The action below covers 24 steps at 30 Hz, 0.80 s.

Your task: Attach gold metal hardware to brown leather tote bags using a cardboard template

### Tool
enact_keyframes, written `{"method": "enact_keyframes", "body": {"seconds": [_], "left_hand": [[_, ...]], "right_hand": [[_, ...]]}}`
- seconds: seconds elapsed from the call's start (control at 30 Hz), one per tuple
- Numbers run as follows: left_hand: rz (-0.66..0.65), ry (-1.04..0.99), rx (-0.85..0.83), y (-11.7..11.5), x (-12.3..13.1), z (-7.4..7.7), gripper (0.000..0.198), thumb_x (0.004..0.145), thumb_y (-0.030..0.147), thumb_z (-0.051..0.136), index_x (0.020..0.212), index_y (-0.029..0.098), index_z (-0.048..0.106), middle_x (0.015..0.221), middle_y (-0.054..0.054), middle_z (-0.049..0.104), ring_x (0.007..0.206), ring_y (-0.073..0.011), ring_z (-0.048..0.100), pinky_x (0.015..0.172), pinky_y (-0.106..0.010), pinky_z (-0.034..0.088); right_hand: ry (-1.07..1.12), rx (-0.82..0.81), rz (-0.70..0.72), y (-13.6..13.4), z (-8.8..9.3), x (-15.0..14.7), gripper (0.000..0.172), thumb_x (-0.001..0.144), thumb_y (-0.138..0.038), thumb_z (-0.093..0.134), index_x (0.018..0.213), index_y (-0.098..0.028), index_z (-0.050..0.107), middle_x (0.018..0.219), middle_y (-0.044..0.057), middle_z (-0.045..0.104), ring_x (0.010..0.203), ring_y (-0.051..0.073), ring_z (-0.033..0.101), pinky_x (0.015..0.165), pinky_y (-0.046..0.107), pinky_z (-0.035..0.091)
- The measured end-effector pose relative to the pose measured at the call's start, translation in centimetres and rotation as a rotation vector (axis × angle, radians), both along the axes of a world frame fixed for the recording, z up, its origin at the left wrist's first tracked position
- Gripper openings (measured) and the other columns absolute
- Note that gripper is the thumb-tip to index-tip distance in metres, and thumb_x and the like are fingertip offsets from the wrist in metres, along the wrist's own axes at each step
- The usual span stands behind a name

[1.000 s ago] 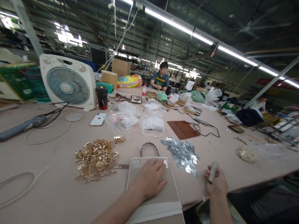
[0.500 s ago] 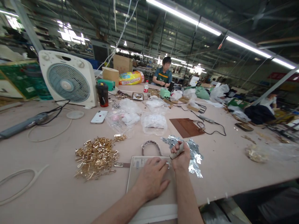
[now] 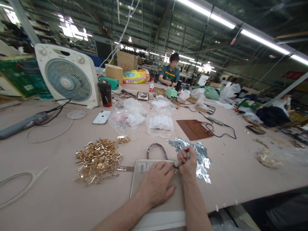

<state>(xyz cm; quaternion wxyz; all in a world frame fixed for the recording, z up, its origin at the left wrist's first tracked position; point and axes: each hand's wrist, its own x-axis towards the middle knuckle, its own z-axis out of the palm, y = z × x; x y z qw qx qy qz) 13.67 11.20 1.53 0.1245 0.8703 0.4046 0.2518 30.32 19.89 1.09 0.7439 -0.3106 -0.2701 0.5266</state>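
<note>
A beige handbag (image 3: 137, 182) lies flat in front of me, its wrapped loop handle (image 3: 157, 145) pointing away and a brown strap (image 3: 127, 168) sticking out to the left. My left hand (image 3: 156, 181) rests on the bag with its fingers stretched out. At the bag's upper right corner, my right hand (image 3: 189, 165) is wrapped round a hand tool with a pale, stubby handle (image 3: 177, 164). The tool points down-left at the corner, close to my left fingertips; its working tip is hidden. Silver metal plates (image 3: 204, 158) lie just beyond my right hand.
Gold metal fittings (image 3: 97, 162) are heaped left of the bag. Behind it are plastic bags (image 3: 160, 123), a phone (image 3: 101, 117) and a brown leather piece (image 3: 193, 130). A fan (image 3: 68, 77) and a dark bottle (image 3: 105, 93) stand back left. Across the table sits a person (image 3: 169, 73).
My right hand has turned the tool, swinging its handle's upper end up and away from me. The left hand stays on the bag. The whole view has shifted slightly.
</note>
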Motion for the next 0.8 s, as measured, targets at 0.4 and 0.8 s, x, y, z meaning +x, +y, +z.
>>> {"method": "enact_keyframes", "body": {"seconds": [0.4,0.8], "left_hand": [[0.022,0.023,-0.003,-0.2,-0.1,0.2,0.044,0.095,0.047,0.067,0.132,0.024,0.058,0.144,-0.005,0.059,0.132,-0.0299,0.051,0.115,-0.05,0.041],[0.108,0.028,0.021,1.6,1.5,-0.7,0.067,0.092,0.056,0.066,0.146,0.021,0.053,0.155,-0.012,0.054,0.14,-0.0341,0.047,0.122,-0.053,0.031]], "right_hand": [[-0.379,0.08,0.047,-0.2,-0.2,-1.1,0.033,0.094,-0.047,0.065,0.077,-0.02,0.059,0.05,-0.01,0.039,0.035,0.006,0.03,0.034,0.017,0.024],[-0.583,0.333,-0.132,-4.2,-1.6,-1.2,0.028,0.099,-0.036,0.06,0.076,-0.02,0.062,0.059,-0.004,0.049,0.05,0.011,0.043,0.049,0.025,0.035]]}}
